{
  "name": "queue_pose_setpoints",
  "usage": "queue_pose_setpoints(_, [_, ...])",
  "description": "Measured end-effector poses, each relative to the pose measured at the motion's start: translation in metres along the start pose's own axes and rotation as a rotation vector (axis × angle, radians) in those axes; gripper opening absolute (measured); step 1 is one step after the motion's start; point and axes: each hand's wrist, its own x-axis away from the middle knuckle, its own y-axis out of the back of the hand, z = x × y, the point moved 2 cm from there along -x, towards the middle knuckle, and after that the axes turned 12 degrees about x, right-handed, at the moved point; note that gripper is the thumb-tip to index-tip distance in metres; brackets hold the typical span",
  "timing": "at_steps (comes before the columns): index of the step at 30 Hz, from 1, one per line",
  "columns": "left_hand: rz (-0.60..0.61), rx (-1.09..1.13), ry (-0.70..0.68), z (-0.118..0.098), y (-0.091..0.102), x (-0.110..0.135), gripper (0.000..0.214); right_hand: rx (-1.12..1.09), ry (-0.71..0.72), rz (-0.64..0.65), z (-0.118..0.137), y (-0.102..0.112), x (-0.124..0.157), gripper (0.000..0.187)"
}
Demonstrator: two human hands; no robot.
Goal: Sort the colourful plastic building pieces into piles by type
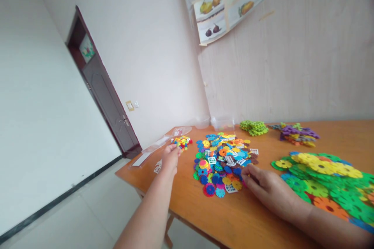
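The pile of small notched discs [218, 179] sprawls across the wooden table [189, 196], round-edged and petal-slotted in blue, yellow, orange, green, pink and brown, with white lattice pieces [212, 160] scattered over it; the right hand [264, 184] sits at the pile's four o'clock, its curled fingertips at the edge, so the discs spread from eight to twelve o'clock of them; those fingers are bent nearly together, though I cannot tell what they hold; the left hand [170, 160] is at the pile's nine o'clock, apart from it, thumb and forefinger drawn close, their hold unclear, a heap of tiny coloured pieces [184, 140] just beyond at one o'clock.
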Motion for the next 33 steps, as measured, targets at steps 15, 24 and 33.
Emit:
queue_pose_setpoints(15, [0.131, -0.680, -0.207, -0.002, 0.052, -0.081, 0.006, -0.052, -0.007, 0.027, -0.003, -0.004, -0.001, 0.031])
queue_pose_setpoints(24, [0.178, -0.744, -0.222, 0.010, 0.039, -0.087, 0.001, -0.066, -0.003, 0.033, -0.001, -0.002, -0.001, 0.032])
queue_pose_setpoints(33, [0.218, -0.774, -0.221, 0.014, 0.031, -0.086, 0.002, -0.088, -0.011, 0.018, -0.003, -0.003, -0.001, 0.029])
